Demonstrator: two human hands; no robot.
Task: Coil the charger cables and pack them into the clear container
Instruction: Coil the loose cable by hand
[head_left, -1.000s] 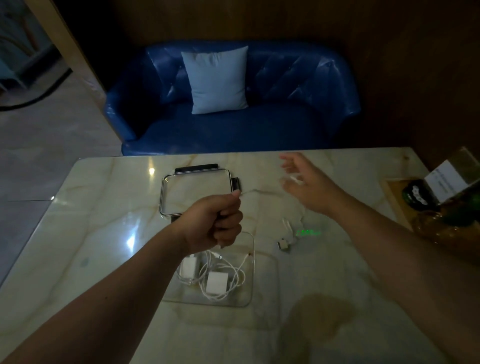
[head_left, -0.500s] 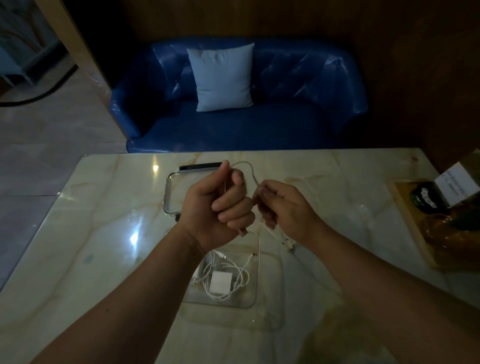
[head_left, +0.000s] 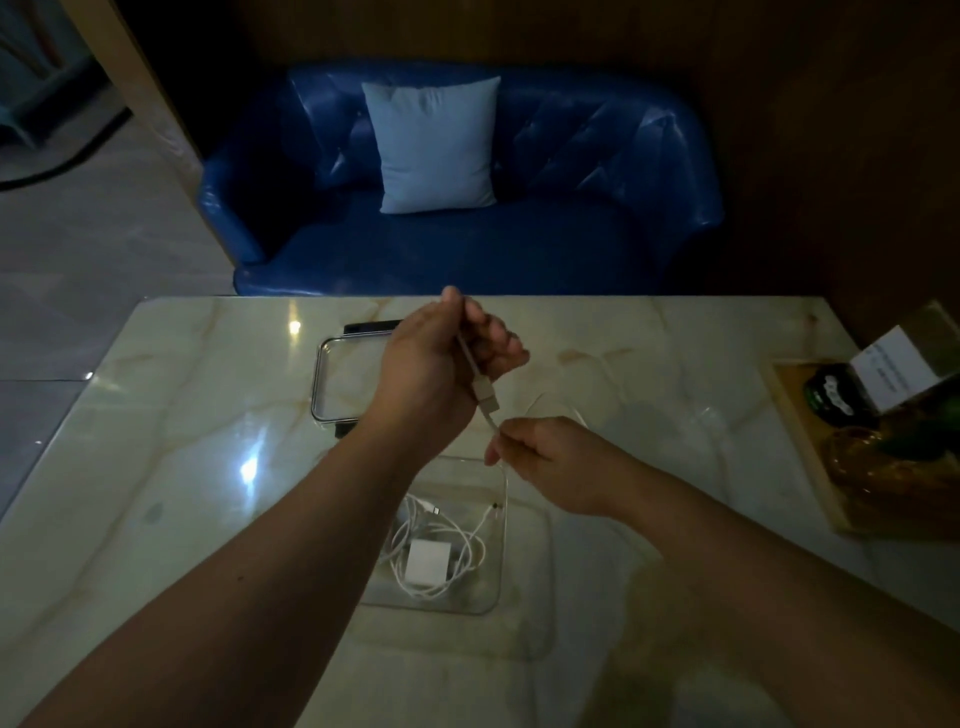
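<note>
The head view shows the left hand (head_left: 436, 364) gripping a cable (head_left: 475, 371) while the right hand (head_left: 545, 457) pinches it above the container (head_left: 498, 525).

1. White cable (head_left: 470, 358): held in the air above the table, slanting from left hand (head_left: 431, 374) down to right hand (head_left: 550, 462). USB plug (head_left: 487, 399) shows between the two hands.
2. Clear container (head_left: 503, 545): open, standing on the table below the hands.
3. Inside it: white charger brick (head_left: 428, 564) lying flat, loosely coiled cable (head_left: 470, 540) around it.
</note>
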